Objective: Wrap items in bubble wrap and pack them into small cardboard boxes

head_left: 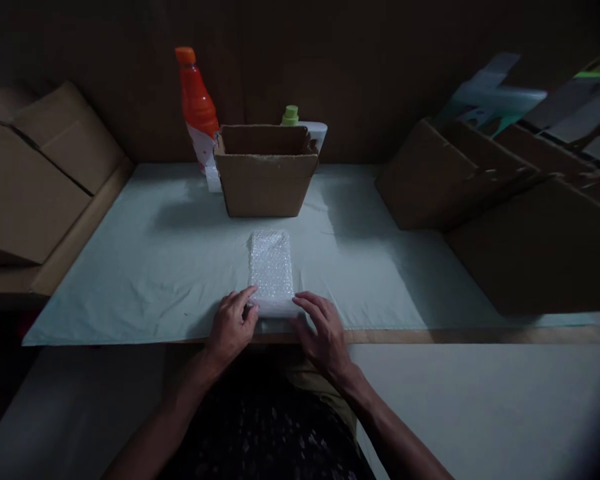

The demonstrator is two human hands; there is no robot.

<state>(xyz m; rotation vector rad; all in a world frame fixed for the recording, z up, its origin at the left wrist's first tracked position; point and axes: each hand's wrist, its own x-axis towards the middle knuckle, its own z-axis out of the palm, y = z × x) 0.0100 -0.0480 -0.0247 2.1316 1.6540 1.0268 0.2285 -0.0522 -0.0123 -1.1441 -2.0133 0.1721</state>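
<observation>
A strip of white bubble wrap (271,270) lies on the pale green table cover (155,267), running away from me toward an open cardboard box (266,170). My left hand (233,323) rests at the wrap's near left corner, fingers curled on its edge. Across from it, my right hand (320,330) lies at the near right corner with fingers stretched out over the wrap's near end. Whether something is rolled inside the near end I cannot tell.
An orange bottle (197,110) and a white bottle with a green cap (300,123) stand behind the box. Flattened cardboard boxes (35,173) pile up at the left, and more cardboard sheets (505,193) lean at the right. The table's near edge (430,335) runs just beyond my hands.
</observation>
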